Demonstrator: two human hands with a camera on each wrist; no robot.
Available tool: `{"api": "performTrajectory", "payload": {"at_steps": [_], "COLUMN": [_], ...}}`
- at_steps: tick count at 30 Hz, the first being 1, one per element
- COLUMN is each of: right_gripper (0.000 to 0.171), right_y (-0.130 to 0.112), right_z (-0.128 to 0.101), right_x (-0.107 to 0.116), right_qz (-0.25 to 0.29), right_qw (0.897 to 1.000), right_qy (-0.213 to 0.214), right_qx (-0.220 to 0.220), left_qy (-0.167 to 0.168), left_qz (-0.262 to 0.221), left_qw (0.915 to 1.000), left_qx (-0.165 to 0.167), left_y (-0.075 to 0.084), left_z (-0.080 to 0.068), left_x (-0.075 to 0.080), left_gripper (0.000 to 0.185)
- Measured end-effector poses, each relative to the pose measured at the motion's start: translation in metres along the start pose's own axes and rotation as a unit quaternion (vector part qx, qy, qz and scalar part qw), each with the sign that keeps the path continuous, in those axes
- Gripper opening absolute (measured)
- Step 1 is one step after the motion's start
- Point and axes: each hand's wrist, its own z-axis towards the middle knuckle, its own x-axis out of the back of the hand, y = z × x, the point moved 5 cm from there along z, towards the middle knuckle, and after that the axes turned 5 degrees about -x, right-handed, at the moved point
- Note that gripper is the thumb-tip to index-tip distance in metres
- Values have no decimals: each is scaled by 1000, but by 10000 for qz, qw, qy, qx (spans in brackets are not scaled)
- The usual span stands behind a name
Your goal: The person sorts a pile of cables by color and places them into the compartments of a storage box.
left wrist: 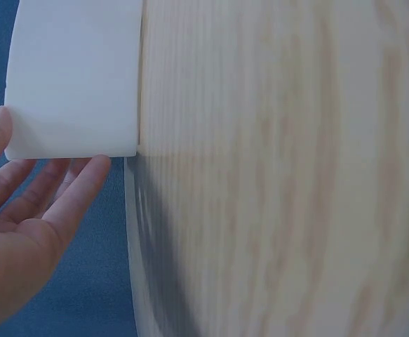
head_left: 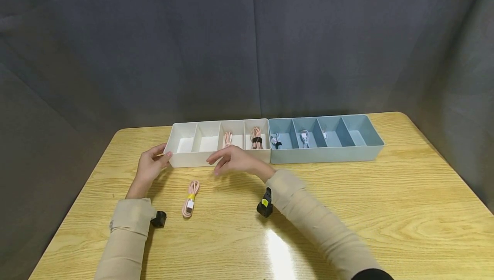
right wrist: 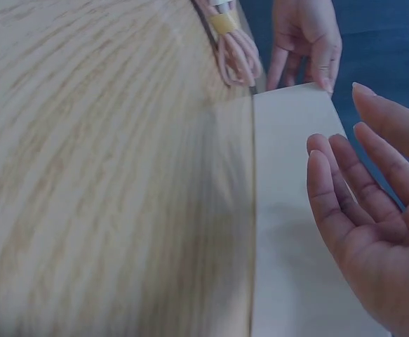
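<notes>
My left hand [head_left: 149, 169] touches the left end of a white divided storage box [head_left: 193, 159], its thumb at the front corner and the fingers [left wrist: 81, 196] fairly straight along the end wall. In front of that box hovers my right hand [head_left: 236, 161], empty, its fingers [right wrist: 323, 189] loosely bent. A pink charging cable [head_left: 191, 198], coiled and tied with a yellow strap, lies on the table between the forearms. Inside the white box, one pink cable [head_left: 227, 138] is partly hidden, and another pink cable [head_left: 256, 137] with a black strap sits in the right-hand compartment.
A blue divided box [head_left: 324, 155] stands end to end with the white one. It contains small pale cables, including a white cable [head_left: 305, 137]. Both boxes stand near the back edge of the wooden table [head_left: 386, 211], before a dark curtain [head_left: 231, 48].
</notes>
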Motion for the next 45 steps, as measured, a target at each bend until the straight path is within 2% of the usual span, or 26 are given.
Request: {"api": "performTrajectory", "payload": {"at_steps": [4, 12, 17, 25, 27, 33, 34, 41, 45], "right_gripper": [40, 42, 44, 44, 44, 45, 46, 49, 46], "right_y": [5, 9, 11, 19, 21, 19, 19, 22, 21], "right_z": [4, 10, 15, 25, 28, 35, 36, 41, 43], "right_x": [-7, -18, -25, -35, -38, -44, -46, -52, -54], "right_qz": [87, -64, 40, -319, -539, -1042, -1100, -995, -1224], "right_qw": [9998, 9988, 9974, 9952, 9947, 9915, 9907, 9886, 9869], "right_qy": [-177, -406, -562, -604, -564, -398, -419, -608, -621], "right_qx": [-68, -283, -459, -695, -669, -672, -684, -952, -849], "left_qy": [-32, -68, 13, -33, -19, -57, -50, -89, -62], "left_qz": [19, -2, 29, -1, -14, -55, -69, -54, -48], "left_qw": [10000, 9999, 9997, 9999, 10000, 9999, 9996, 9998, 9997], "left_qx": [53, 104, 230, 157, 97, 145, 271, 144, 248], "left_y": [-2, -6, -6, -5, -11, -11, -6, -3, -4], "left_z": [1, 3, 4, 3, 5, 5, 4, 3, 2], "left_x": [-1, -2, -2, -2, -2, -3, -3, -2, 0], "left_gripper": [45, 45, 45, 46, 49, 48, 46, 46, 46]}}
